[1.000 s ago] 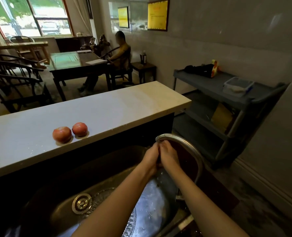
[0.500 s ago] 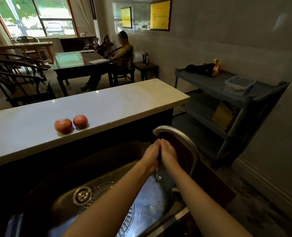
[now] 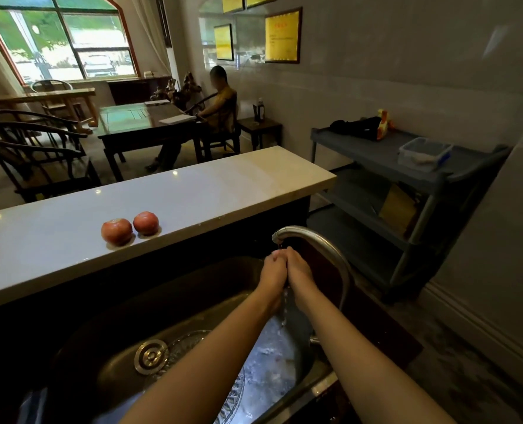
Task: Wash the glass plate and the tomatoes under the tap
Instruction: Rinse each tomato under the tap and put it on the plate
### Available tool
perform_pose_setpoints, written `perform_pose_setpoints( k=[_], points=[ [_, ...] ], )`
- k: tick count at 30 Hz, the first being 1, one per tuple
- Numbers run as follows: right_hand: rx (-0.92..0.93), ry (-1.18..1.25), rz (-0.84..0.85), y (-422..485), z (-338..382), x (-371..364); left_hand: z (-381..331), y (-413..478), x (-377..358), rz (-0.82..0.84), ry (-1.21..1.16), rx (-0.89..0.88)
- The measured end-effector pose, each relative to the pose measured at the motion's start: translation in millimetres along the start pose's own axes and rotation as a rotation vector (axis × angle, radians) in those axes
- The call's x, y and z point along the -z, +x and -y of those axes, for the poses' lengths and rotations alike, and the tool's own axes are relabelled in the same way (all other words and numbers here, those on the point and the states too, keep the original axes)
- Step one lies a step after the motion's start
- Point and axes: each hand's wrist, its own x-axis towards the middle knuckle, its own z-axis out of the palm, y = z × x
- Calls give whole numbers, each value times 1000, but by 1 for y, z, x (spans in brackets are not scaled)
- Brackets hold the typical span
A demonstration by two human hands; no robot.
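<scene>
head view: glass plate [image 3: 193, 340] lies flat in the bottom of the sink [image 3: 162, 295], just right of the drain strainer [image 3: 151, 356], patterned rim showing, much of it hidden under the left forearm, wet with water splashing on its right side. two tomatoes, the left tomato [image 3: 116, 231] and the right tomato [image 3: 145, 223], sit side by side and nearly touching on the pale counter [image 3: 223, 191] behind the sink, near its front edge, well apart from the hands. tap [image 3: 315, 243] arches over the sink from the right, its spout just above the hands, and a thin stream runs down between the wrists. left hand [image 3: 272, 270] and right hand [image 3: 298, 269] are pressed together palm to palm right under the spout, backs toward the camera; fingertips look folded against each other, but how far they curl cannot be told, and no object shows between them. to the right stands a grey cart [image 3: 376, 151] with a clear plastic container [image 3: 423, 153] on its top shelf. behind the counter a seated person [image 3: 220, 105] is at a dark table [image 3: 144, 123], with wooden chairs [image 3: 34, 148] at left, a window [image 3: 64, 38] beyond, and yellow framed notices [image 3: 283, 36] on the wall.
</scene>
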Motion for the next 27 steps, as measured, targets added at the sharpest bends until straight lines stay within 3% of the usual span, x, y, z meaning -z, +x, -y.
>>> perform_pose_setpoints(
  k=[2, 4, 7, 15, 19, 21, 24, 27],
  points=[
    [-10, 7, 17, 0, 3, -1, -2, 2, 5, -81, 175, -117],
    [-138, -36, -33, 5, 7, -1, -3, 2, 11, -101, 402, -257],
    [-258, -239, -51, 13, 9, -2, 0, 6, 20, -128, 799, -421],
    [-262, -428, -74, 21, 9, 7, 11, 16, 31, 1, 879, -591],
    [-121, -465, -131, 14, 5, -2, 4, 18, 24, -6, 591, -395],
    [63, -389, -111, 4, -2, 1, -5, 22, 22, 19, 521, -214],
    [303, -463, -54, -4, -10, 8, -17, 24, 28, 146, 354, 71],
    [355, -433, 9, -3, -17, 12, -18, 21, 32, 170, 442, 62]
  ],
)
